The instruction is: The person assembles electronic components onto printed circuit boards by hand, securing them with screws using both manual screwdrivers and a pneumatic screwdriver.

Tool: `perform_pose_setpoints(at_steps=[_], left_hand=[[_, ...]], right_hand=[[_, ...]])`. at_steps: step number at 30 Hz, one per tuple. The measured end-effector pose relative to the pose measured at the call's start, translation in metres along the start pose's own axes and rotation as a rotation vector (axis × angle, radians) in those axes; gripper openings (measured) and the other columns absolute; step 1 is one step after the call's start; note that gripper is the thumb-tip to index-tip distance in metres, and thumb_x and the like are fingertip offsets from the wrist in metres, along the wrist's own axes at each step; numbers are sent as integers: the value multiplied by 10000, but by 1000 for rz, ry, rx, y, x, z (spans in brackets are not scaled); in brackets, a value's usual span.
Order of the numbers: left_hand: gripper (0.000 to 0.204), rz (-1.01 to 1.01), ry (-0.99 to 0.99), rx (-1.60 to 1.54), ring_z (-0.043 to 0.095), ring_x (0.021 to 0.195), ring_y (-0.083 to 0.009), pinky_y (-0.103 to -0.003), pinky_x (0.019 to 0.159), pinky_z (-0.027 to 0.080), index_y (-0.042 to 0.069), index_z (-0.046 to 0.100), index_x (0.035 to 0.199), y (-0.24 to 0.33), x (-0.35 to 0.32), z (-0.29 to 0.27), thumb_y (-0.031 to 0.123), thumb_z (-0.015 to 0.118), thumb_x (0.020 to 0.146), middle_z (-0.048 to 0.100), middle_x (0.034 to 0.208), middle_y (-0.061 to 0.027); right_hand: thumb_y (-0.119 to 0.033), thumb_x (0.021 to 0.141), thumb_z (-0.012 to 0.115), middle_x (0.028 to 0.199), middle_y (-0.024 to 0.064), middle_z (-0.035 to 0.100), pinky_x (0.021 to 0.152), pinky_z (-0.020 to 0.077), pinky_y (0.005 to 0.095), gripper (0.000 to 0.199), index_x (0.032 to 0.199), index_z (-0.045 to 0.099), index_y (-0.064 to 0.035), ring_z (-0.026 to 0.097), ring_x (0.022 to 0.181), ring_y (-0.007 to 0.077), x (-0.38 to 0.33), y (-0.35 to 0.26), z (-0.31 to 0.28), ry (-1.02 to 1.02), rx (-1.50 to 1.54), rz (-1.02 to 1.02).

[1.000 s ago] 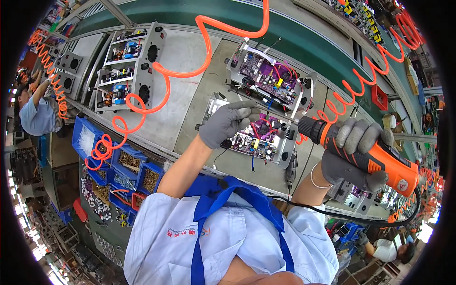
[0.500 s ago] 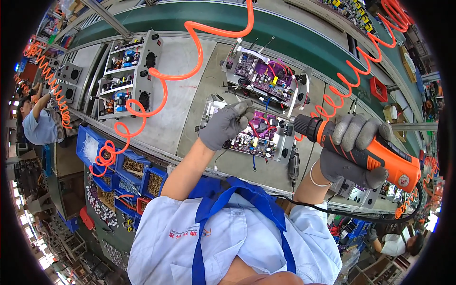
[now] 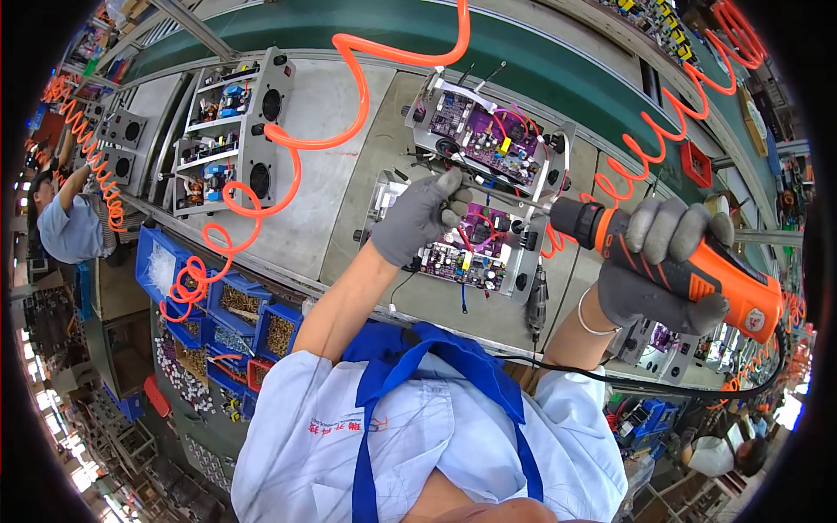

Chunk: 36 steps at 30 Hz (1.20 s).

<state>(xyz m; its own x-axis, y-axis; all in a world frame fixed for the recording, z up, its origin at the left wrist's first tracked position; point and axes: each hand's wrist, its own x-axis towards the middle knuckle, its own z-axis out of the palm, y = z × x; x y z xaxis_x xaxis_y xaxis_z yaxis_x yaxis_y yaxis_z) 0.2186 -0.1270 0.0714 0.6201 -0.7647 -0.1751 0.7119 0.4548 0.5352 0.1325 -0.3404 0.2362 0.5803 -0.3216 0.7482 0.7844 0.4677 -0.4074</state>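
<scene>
My right hand (image 3: pixel 667 261), in a grey glove, grips an orange and black power drill (image 3: pixel 741 301). Its long thin bit (image 3: pixel 510 197) points left, toward my left hand (image 3: pixel 417 216). The fingertips of that gloved hand are pinched together by the bit's tip; whatever they hold is too small to make out. Beneath both hands lies an open metal chassis with a purple circuit board (image 3: pixel 475 268), red wires and black parts, partly covered by my left hand. Just beyond it sits a second chassis with a purple board (image 3: pixel 466 126) and white and black leads.
Orange coiled air hoses (image 3: pixel 357 113) hang across the bench. Units with fans (image 3: pixel 231 135) stand at left. Blue bins of screws (image 3: pixel 240 301) line the near left edge. A dark slim tool (image 3: pixel 536 301) lies right of the near chassis. A green conveyor (image 3: pixel 305 44) runs behind. A co-worker (image 3: pixel 74 213) is far left.
My right hand and the drill have shifted slightly right, and the long bit now shows plainly. My left fingertips have moved up a little, to the bit's tip.
</scene>
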Motion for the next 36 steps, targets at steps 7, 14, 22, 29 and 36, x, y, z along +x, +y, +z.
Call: perform_pose_setpoints(at_steps=[7,14,22,29,36], left_hand=[[443,-19,187,44,485,636,-49,-134,534,387,26,590,1090,21,37,4,420,599,889,548,790,-1],[346,203,778,894,546,625,-113,-256,609,455,-21,690,961,-2,91,-58,294,680,817,631,748,-43],[289,226,678,912,622,724,-147,-286,681,476,-26,695,957,-22,102,-79,190,693,764,696,816,-109],[270,205,728,788,534,671,-79,-258,613,435,-35,685,981,-21,107,-66,151,683,786,652,763,-39],[280,208,691,832,554,763,-85,-243,696,445,-31,670,1031,-22,101,-68,146,672,814,666,857,-56]], right_hand=[[-570,751,582,700,-5,373,502,367,294,682,1157,501,-28,402,554,121,32,17,-12,10,-126,-15],[-431,808,557,835,92,561,653,461,412,592,1189,476,14,528,668,205,49,81,-35,62,-256,143],[-284,804,608,785,104,566,620,531,364,496,1140,485,60,591,648,206,43,122,-46,138,-357,215],[-228,815,607,769,101,569,612,529,355,429,1115,506,61,592,637,198,46,137,-48,166,-410,262],[-301,814,592,787,90,554,616,505,386,479,1138,495,38,566,653,206,45,150,-46,106,-518,300]])
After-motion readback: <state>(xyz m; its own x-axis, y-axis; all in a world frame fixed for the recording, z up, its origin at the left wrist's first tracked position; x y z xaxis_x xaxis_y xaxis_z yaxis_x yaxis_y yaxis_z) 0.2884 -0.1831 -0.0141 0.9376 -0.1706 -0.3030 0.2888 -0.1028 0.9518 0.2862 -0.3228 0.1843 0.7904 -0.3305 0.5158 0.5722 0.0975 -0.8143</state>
